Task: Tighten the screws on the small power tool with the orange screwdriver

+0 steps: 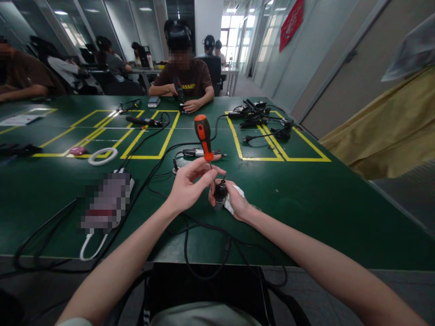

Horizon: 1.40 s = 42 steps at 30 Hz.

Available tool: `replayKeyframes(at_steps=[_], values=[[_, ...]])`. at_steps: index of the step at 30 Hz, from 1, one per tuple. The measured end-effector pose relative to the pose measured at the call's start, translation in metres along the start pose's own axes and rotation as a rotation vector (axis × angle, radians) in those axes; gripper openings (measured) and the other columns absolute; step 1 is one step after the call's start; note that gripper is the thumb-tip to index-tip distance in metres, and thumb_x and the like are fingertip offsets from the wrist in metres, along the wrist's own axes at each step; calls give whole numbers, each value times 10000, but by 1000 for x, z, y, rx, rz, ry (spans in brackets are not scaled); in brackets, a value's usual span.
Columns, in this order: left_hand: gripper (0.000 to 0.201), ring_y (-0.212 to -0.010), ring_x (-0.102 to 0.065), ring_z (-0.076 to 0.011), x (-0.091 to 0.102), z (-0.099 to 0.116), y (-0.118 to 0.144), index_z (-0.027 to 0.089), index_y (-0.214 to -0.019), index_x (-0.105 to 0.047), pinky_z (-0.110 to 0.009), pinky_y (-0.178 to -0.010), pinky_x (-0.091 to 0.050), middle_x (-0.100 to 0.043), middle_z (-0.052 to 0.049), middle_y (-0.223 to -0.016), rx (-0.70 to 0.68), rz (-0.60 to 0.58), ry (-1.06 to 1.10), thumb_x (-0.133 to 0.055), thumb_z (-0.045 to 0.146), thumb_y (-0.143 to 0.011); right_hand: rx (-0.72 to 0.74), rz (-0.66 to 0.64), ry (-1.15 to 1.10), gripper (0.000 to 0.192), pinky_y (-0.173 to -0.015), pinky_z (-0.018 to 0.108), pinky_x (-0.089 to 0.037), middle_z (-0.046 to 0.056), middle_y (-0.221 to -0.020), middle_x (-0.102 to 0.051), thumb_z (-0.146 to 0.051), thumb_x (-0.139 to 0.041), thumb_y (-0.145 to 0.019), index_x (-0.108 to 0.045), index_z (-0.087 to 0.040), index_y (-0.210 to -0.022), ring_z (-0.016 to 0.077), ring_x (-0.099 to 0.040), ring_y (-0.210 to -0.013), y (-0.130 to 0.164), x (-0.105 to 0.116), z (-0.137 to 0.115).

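Note:
My left hand [185, 188] pinches a screwdriver [203, 131] near the top of its shaft, between thumb and fingers. The orange and black handle points up, and the thin shaft runs down toward my right hand [239, 203]. That hand is closed around a black cylindrical tool body [220, 194], whose narrow stepped end faces up. White tissue [228, 204] is tucked between the palm and the tool. Whether the screwdriver tip touches the tool is hard to make out. Just beyond my hands lies a silver and black pen-shaped tool [194, 153].
Black cables [204, 225] loop across the green table [306, 217] near its front edge. To the left are a blurred boxy device [108, 199] and a white tape ring [102, 156]. Dark tools with cords [253, 113] are heaped at back right. Opposite, a person [185, 77] handles a dark tool.

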<state>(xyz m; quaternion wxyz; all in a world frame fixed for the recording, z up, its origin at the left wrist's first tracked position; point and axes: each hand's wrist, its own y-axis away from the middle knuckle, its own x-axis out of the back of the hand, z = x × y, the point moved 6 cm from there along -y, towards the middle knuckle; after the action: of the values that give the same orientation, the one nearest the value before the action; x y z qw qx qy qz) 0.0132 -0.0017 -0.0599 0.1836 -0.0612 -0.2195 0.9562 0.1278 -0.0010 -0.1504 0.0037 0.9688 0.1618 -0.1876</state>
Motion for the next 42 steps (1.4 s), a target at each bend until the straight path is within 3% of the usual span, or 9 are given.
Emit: replayKeyframes(at_steps=[4, 8, 16, 22, 27, 33, 42], values=[[456, -540, -587, -76, -2, 4, -2, 127, -1271, -727, -211, -575, -547, -810, -113, -965, -42, -50, -34, -574, 470, -1012, 3, -13, 11, 378, -542, 288, -456, 26, -526, -627, -503, -586, -872, -611, -193, -656, 167, -564, -500, 0, 0, -1], [403, -530, -595, -62, -4, 4, -4, 143, -1232, -757, -189, -548, -526, -797, -96, -965, -33, -58, -47, -588, 433, -1009, 7, -15, 21, 374, -538, 287, -446, 24, -523, -618, -494, -570, -889, -600, -198, -662, 169, -560, -500, 0, 0, 0], [252, -539, -526, -33, 0, 10, -11, 143, -912, -821, -168, -489, -466, -718, -57, -895, -32, -51, -81, -755, 385, -893, 4, -5, 48, 396, -540, 279, -437, 24, -517, -609, -502, -550, -900, -610, -194, -658, 163, -557, -510, 1, 0, -1], [352, -482, -504, -24, -5, 9, -16, 130, -661, -651, -147, -430, -416, -647, 16, -679, 81, -57, 81, -923, 350, -702, 14, -15, 40, 407, -544, 288, -442, 25, -527, -617, -533, -563, -886, -600, -195, -663, 166, -563, -508, 0, 0, 0], [368, -425, -568, -46, -7, 5, -17, 140, -781, -651, -137, -379, -399, -659, 34, -640, 179, -29, 111, -947, 315, -652, 12, -6, 33, 359, -536, 285, -439, 12, -533, -617, -526, -574, -872, -568, -208, -706, 164, -562, -493, 0, 0, 0], [310, -475, -620, -61, -4, 8, -17, 134, -1001, -725, -153, -416, -446, -770, -37, -815, 164, -65, 64, -812, 362, -809, 4, -6, 36, 320, -528, 278, -429, -1, -521, -611, -501, -578, -847, -547, -217, -702, 162, -558, -490, 0, -2, -3], [323, -514, -612, -74, -1, 8, -17, 119, -891, -732, -179, -435, -460, -816, -111, -883, 178, -82, 18, -830, 414, -801, -12, 8, 23, 332, -527, 279, -435, 11, -529, -611, -498, -586, -856, -580, -208, -693, 169, -569, -506, 1, 0, 0]])
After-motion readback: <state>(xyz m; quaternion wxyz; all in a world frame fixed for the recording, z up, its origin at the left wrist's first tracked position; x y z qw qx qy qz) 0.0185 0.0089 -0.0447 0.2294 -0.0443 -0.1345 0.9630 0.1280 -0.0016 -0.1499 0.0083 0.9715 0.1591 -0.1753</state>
